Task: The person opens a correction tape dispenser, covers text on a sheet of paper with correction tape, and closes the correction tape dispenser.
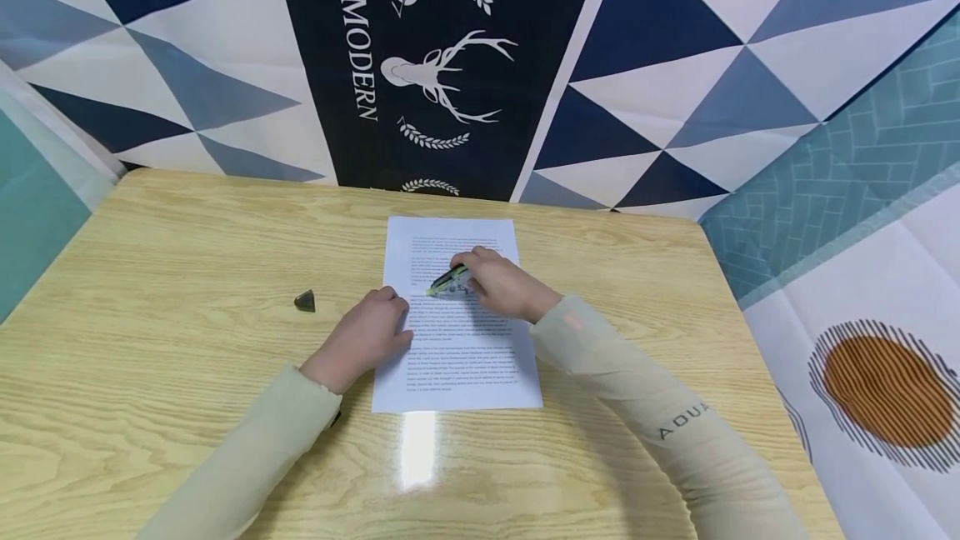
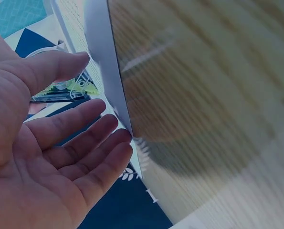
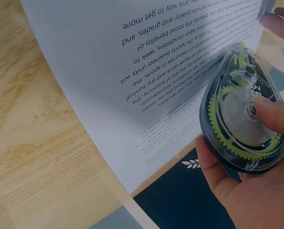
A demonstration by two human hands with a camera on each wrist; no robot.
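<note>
Centrally in the head view, the right hand (image 1: 501, 280) held the tape (image 1: 450, 280) over the page (image 1: 457, 365); a dark piece (image 1: 305, 301) lay leftward. The left wrist view showed the left hand (image 2: 39, 164), fingers loosely extended, at the page's edge; the right's, thumb and fingers grasping the tape.

A pale yellow, wood-grained tabletop (image 1: 187, 265) with a glossy surface and a rounded far left corner carries a white, rectangular sheet of paper (image 1: 459, 344) printed with blocks of small dark text, which lies flat near the middle. To the left of the sheet—well apart from it—lies a small, dark, roughly triangular piece (image 1: 305, 301), and a bright white reflection gleams on the wood just beyond the sheet's near edge.
</note>
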